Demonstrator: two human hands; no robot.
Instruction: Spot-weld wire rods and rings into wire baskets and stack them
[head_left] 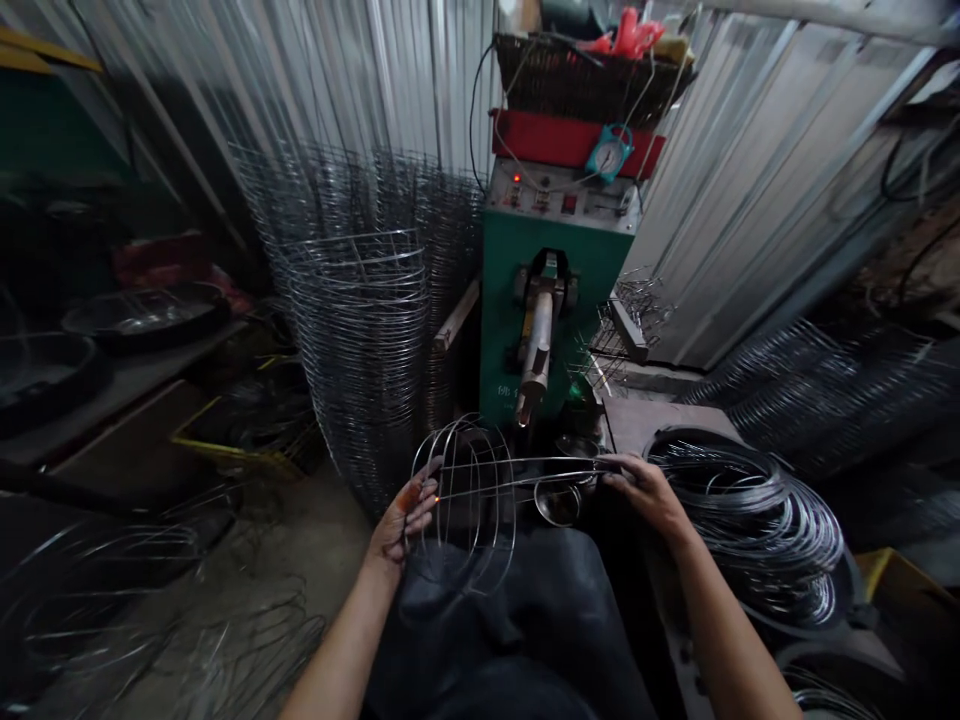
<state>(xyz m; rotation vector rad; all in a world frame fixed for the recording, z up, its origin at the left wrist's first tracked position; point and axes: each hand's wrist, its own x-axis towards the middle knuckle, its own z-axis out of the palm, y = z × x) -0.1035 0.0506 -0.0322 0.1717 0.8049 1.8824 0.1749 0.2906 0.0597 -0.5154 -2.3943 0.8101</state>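
Note:
A round wire frame (513, 520), made of thin bent rings with two long straight wires running off to the right, hangs above my lap. My left hand (409, 515) grips its left side, the fingers curled at the rings. At the far end of the long wires, my right hand (639, 486) pinches them between thumb and fingers. A small orange glow shows beside the left fingertips. Just beyond the frame, the metal arm (537, 350) of a green machine (504, 300) points down toward me, apart from the wires.
Tall stacks of wire baskets (360, 330) stand left of the machine. Coiled wire rings (780, 530) fill a dark round tray at my right. Yellow-edged crate (247, 455) and loose wire pieces (255, 650) lie on the left floor. A teal dial gauge (608, 153) hangs on the machine.

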